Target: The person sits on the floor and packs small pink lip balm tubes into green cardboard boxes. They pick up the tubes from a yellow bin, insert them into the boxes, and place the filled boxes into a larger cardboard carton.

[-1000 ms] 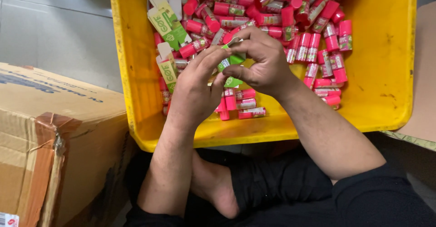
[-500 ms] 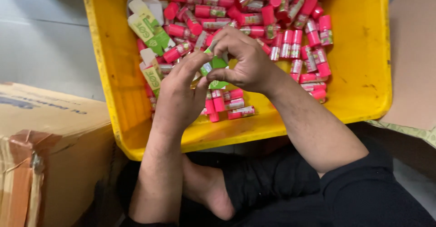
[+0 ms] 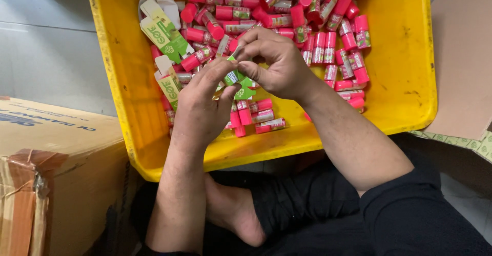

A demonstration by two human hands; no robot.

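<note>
Two hands meet over the yellow bin (image 3: 405,56). We see the left hand (image 3: 202,110) reach up from below, fingers bent, pinching a small green and white box (image 3: 237,76). The right hand (image 3: 274,61) comes in from the side, wrist bent, fingertips closed on the same box. Pink tubes (image 3: 307,20) lie piled under them. A brown cardboard box (image 3: 46,164) sits beside the bin.

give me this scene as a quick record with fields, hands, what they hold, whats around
left hand: over the crate, fingertips on a small green and white carton
right hand: pinching the same small green and white carton from the other side
container: yellow plastic crate
contents: many pink-capped tubes, loose; flat green cartons at the left
nearby: taped cardboard box on the left, cardboard sheet on the right
</note>
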